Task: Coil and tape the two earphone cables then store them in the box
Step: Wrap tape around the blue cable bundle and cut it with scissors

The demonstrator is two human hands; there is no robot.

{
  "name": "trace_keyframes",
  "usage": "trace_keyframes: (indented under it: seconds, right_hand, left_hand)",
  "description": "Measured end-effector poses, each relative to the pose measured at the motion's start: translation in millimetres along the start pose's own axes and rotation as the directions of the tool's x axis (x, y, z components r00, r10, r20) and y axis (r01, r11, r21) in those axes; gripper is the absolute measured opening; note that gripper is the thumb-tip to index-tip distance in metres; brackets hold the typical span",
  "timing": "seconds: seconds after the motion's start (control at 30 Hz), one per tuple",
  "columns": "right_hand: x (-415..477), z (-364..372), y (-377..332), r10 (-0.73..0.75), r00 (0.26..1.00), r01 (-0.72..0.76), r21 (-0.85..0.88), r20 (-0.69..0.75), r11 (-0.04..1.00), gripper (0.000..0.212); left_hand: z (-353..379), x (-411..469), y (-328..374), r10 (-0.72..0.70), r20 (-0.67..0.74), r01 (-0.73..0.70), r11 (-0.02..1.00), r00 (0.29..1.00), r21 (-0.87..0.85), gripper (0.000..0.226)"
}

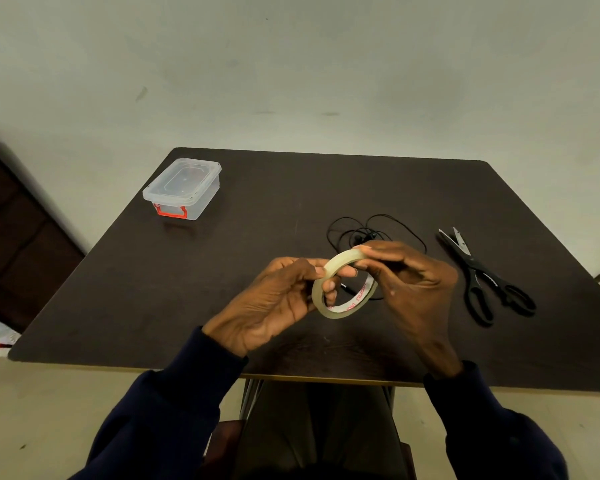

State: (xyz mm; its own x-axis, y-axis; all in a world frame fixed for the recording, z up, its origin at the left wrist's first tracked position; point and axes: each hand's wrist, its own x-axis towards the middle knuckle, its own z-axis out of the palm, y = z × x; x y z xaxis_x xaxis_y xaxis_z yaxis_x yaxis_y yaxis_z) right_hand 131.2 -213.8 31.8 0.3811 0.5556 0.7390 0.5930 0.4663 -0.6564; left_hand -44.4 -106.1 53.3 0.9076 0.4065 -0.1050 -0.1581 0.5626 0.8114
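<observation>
– Navy sleeves (174,403) over the near edge. Hands?

– Both up above the table (257,216), near its middle, sharing one tape roll (338,312). Left hand (274,299) pinches the roll's left rim, thumb on the outside, a fingertip showing through the hole.

– Right hand (409,282)?

– Fingers curled over the top rim, gripping it. Roll is tilted, clear tape, red print on the inner core. Whether a loose end is lifted, cannot tell.

– Beyond the hands?

– Earphone cables (359,237), black, lying in one loose tangle on the table just past the right hand's fingers. Part hidden behind the roll and hand. Cannot separate one cable from the other.

– Right side?

– Scissors (482,275), black handles toward the near edge, blades slightly parted and pointing toward the far edge. Apart from the cables.

– Far left corner?

– Box (182,188), clear plastic, lid on, red latch (170,212) on the side facing the near edge. Well apart from cables and hands.
</observation>
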Motion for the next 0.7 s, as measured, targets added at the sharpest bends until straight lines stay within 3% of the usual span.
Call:
trace_keyframes:
  seconds: [0.13, 0.4, 0.7]
  right_hand:
    - [-1.3, -0.8, -0.2, -0.006, 1.000, 0.006, 0.003, -0.004, 1.000, 0.020]
    - [-1.4, 0.2, 0.1, -0.058, 0.997, 0.058, -0.003, 0.042, 0.998, 0.023]
    - [-1.6, -1.8, -0.6, -0.105, 0.989, 0.109, -0.042, 0.104, 0.993, 0.020]
  left_hand:
    - [1.6, -0.3, -0.2, 0.008, 0.003, -0.008, 0.999, 1.000, 0.050, 0.035]
    - [5.1, 1.2, 0.4, -0.012, -0.134, 0.016, 0.999, 0.991, 0.030, 0.020]
    - [4.2, 0.9, 1.4, -0.019, -0.159, 0.029, 0.998, 0.987, 0.064, 0.016]
